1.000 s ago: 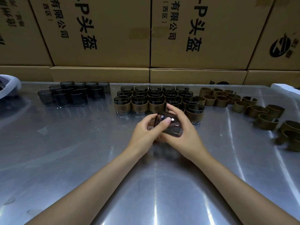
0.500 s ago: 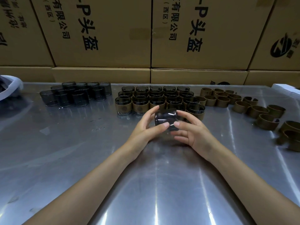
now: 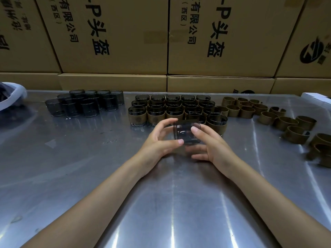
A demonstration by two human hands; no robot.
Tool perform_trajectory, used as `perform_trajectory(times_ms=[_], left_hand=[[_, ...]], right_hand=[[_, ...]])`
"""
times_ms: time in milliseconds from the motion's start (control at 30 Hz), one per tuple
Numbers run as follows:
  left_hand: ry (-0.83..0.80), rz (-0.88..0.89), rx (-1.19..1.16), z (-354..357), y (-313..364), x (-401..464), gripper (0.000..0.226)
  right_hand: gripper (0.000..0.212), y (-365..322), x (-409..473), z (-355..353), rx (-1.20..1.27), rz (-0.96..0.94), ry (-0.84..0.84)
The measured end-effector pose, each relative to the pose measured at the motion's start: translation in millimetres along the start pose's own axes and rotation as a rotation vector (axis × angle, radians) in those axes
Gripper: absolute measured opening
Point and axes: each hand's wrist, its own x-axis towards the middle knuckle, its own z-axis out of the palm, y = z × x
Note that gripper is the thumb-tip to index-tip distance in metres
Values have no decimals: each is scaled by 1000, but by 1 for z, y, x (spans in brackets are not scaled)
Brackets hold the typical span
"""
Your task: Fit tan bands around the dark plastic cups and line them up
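Both hands, the left hand (image 3: 157, 140) and right hand (image 3: 213, 145), hold one bare dark cup (image 3: 187, 131) in a closed grip, above the table (image 3: 89, 176), just before the banded cups (image 3: 172, 109); wide free surface lies nearer.

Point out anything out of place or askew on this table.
Nothing damaged or spilled. One banded cup at the block's front right sits forward of its row. The loose tan bands lie scattered at right. Both hands hold a bare cup with no band yet.
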Motion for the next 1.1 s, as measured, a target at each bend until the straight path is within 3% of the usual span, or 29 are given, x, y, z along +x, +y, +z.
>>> perform_trajectory(times_ms=[167, 333, 533, 700, 933, 1033, 1100], left_hand=[[-18, 0, 47, 2, 0, 1, 62], [60, -107, 74, 1, 0, 6, 67], [126, -89, 215, 13, -1, 5, 73], [59, -70, 43, 2, 1, 2, 61], [-87, -57, -104, -8, 4, 1, 67], [6, -71, -78, -5, 3, 2, 70], [81, -68, 16, -2, 0, 4, 55]], right_hand=[[45, 2, -1, -4, 35, -42, 14], [58, 7, -1, -11, 101, -98, -7], [59, 9, -1, -8, -17, -143, -35], [41, 1, 0, -5, 52, -14, -59], [55, -4, -2, 2, 18, 71, -35], [51, -3, -3, -5, 116, 27, -9], [54, -2, -2, -10, 184, -2, 22]])
